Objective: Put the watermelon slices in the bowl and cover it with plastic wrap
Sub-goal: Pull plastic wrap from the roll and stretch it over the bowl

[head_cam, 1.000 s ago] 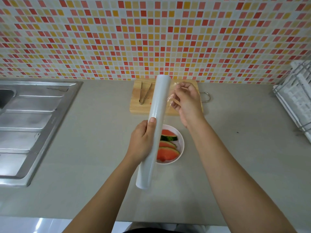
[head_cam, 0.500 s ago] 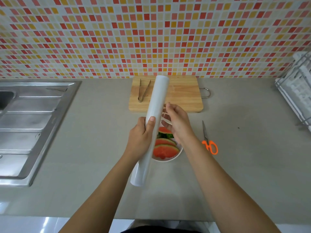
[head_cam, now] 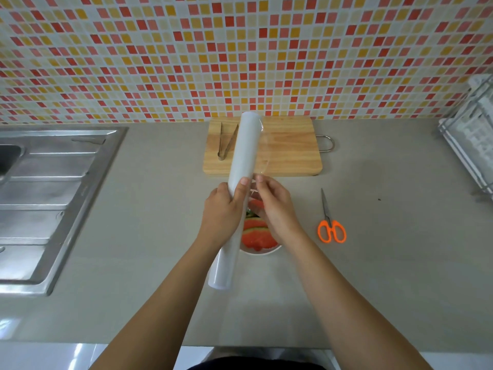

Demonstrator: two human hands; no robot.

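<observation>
- Red-fleshed watermelon slices (head_cam: 256, 236) lie in the white bowl (head_cam: 262, 252) just below frame centre, mostly hidden by both hands.
- White plastic wrap roll (head_cam: 237, 188) slants from centre up toward the wall, above the bowl.
- The left hand (head_cam: 222, 212) is closed around the roll's middle, thumb on top.
- The right hand (head_cam: 274, 206), fingers curled, pinches the clear film's loose edge just beside the roll.
- A wooden cutting board (head_cam: 290, 148) with metal tongs (head_cam: 225, 141) sits above the hands.
- Orange-handled scissors (head_cam: 330, 222) lie right of the bowl.
- A steel sink (head_cam: 50, 188) fills the left edge; a wire rack (head_cam: 472, 134) the right.
</observation>
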